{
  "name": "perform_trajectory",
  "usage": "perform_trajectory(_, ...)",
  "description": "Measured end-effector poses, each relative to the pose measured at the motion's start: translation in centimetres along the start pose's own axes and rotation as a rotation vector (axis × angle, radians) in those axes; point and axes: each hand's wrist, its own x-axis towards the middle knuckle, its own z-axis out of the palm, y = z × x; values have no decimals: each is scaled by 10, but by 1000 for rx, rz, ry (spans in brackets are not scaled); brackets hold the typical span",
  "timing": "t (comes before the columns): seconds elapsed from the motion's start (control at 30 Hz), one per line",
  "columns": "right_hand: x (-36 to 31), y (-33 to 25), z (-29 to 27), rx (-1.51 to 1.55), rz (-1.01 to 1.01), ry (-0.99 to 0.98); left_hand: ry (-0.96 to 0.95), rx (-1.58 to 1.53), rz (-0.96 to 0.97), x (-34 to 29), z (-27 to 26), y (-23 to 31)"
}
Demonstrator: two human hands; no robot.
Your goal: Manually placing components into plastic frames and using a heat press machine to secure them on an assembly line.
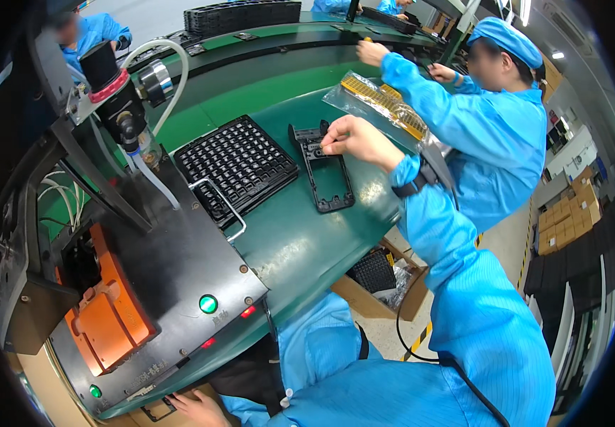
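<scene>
On the green tabletop lies a black plastic frame (331, 186) with a large rectangular opening and a solid, detailed upper end. My right hand (361, 142) is over that end, thumb and fingertips pinched together; anything between them is too small to make out. Down at the lower edge, below the table, my left hand (199, 408) has its fingers stretched out. Its fingertips are beside a second black frame part (156, 410) at a cardboard box; whether they touch it I cannot tell. Left of the first frame are stacked black trays (240, 167) with rows of small pockets.
A black machine with an orange fixture (108, 324), a metal handle (222, 203) and a green button (208, 304) fills the left. Yellow parts in a clear bag (382, 103) lie near a co-worker (496, 135) at right. An open carton (386, 281) stands beneath the table edge.
</scene>
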Motion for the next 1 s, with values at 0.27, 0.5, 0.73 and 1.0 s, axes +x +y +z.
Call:
perform_trajectory(0.27, 2, 9, 1, 77, -33, 108, 59, -31, 42, -1, 11, -11)
perform_trajectory(0.5, -117, -20, 69, -414, -431, 286, 113, -103, 143, 4, 2, -25)
perform_trajectory(0.73, -156, -68, 50, -135, -363, 238, 227, -327, 382, 4, -76, 10)
perform_trajectory(1.0, -223, -208, 37, 23, -596, 56, 554, -474, 614, -9, -173, 52)
